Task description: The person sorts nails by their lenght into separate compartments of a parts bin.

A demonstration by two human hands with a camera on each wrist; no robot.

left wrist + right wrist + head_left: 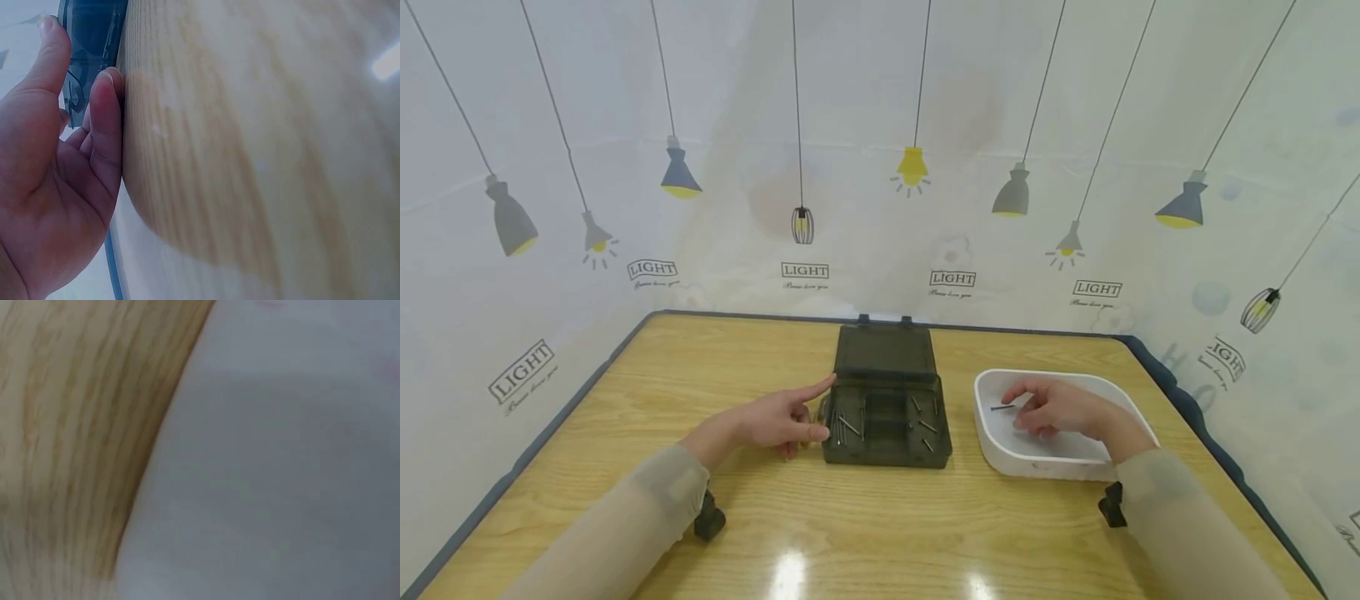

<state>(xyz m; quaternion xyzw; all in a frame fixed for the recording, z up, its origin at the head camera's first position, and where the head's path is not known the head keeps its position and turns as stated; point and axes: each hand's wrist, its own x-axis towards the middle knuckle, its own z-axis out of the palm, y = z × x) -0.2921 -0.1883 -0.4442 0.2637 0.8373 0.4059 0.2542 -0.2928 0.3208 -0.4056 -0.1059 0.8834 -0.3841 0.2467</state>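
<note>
A dark translucent case (887,457) lies with its lid (886,348) folded back. Several long screws (848,425) lie in its left compartment, several shorter ones (928,426) in the right. My left hand (771,419) is at the case's left side, forefinger and thumb extended to its edge. In the left wrist view that hand (59,169) has its fingers loosely bent beside the case (94,37). My right hand (1060,410) dips into a white tray (1037,468), fingers bent downward and forefinger just above a screw (1002,407). The right wrist view shows only the tray's outer wall (269,475) and wood.
Both containers stand on a wood-grained table (737,521), the tray right of the case with a strip of table between them. A whitish curtain (865,100) printed with lamps encloses the table's back and sides. A dark edge (1198,433) runs along the right.
</note>
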